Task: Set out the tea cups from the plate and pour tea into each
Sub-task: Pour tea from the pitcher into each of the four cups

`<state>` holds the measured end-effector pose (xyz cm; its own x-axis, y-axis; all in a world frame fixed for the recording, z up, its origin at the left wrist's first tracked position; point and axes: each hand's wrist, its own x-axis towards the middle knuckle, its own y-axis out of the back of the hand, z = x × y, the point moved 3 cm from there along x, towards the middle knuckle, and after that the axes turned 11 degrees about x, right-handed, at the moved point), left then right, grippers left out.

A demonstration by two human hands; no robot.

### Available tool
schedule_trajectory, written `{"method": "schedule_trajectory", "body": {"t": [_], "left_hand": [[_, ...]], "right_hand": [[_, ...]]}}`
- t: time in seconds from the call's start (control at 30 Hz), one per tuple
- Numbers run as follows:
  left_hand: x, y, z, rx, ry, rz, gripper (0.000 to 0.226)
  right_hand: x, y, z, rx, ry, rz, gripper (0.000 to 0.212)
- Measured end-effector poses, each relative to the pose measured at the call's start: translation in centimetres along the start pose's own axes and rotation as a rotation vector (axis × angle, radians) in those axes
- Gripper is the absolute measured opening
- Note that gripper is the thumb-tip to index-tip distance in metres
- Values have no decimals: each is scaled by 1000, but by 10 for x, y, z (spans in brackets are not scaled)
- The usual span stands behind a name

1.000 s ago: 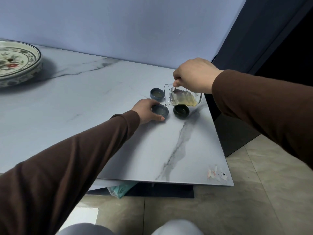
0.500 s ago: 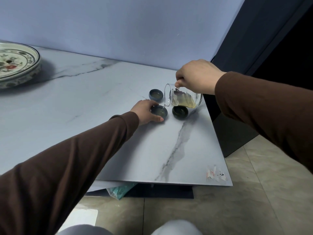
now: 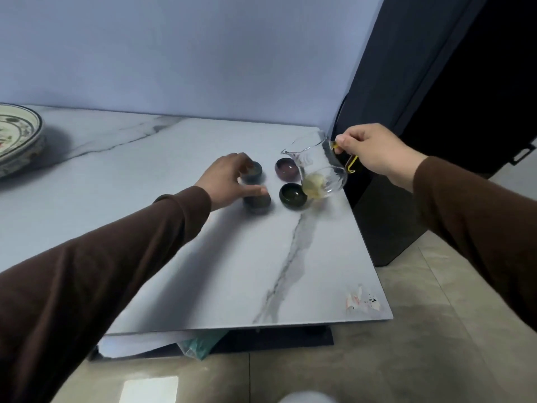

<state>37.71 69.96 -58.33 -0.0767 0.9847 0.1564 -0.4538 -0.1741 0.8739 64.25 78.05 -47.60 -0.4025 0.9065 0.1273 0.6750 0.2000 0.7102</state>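
Several small tea cups stand grouped at the table's far right. A purple cup (image 3: 286, 169) and a dark green cup (image 3: 293, 196) sit beside the glass pitcher (image 3: 319, 165). My right hand (image 3: 374, 149) pinches the pitcher's yellow handle and holds it nearly upright above the table, a little yellow tea in its bottom. My left hand (image 3: 229, 178) is blurred, fingers spread loosely between two blue-grey cups. Its fingertips are over the far cup (image 3: 255, 171) and its thumb over the near cup (image 3: 258, 201).
A patterned plate (image 3: 17, 138) sits at the far left of the marble table (image 3: 203, 271). The table's right edge drops off just past the pitcher, with a dark cabinet beyond. Floor tiles lie below the front edge.
My right hand has tipped the pitcher back from pouring and drawn it up and to the right. My left hand has loosened from the near blue-grey cup and shifted toward the far one.
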Motion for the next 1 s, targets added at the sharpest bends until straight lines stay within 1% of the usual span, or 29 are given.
{"method": "schedule_trajectory", "body": {"t": [0.13, 0.23, 0.37, 0.53, 0.63, 0.8, 1.0], "left_hand": [[41, 16, 10, 68, -61, -27, 64], [73, 15, 18, 156, -83, -74, 68], [102, -2, 25, 235, -87, -177, 72], [123, -20, 28, 238, -76, -298, 77], [131, -27, 29, 230, -76, -341, 76], [138, -36, 28, 201, -61, -367, 76], [140, -44, 24, 189, -42, -375, 77]], "right_hand": [[12, 11, 7, 34, 1, 55, 34], [24, 16, 10, -31, 8, 63, 34], [40, 19, 10, -123, 6, 53, 32], [56, 16, 7, -269, 39, 21, 29], [62, 13, 6, -308, 47, 1, 28], [67, 9, 6, -370, 62, -16, 28], [70, 7, 9, -335, 78, -8, 34]]}}
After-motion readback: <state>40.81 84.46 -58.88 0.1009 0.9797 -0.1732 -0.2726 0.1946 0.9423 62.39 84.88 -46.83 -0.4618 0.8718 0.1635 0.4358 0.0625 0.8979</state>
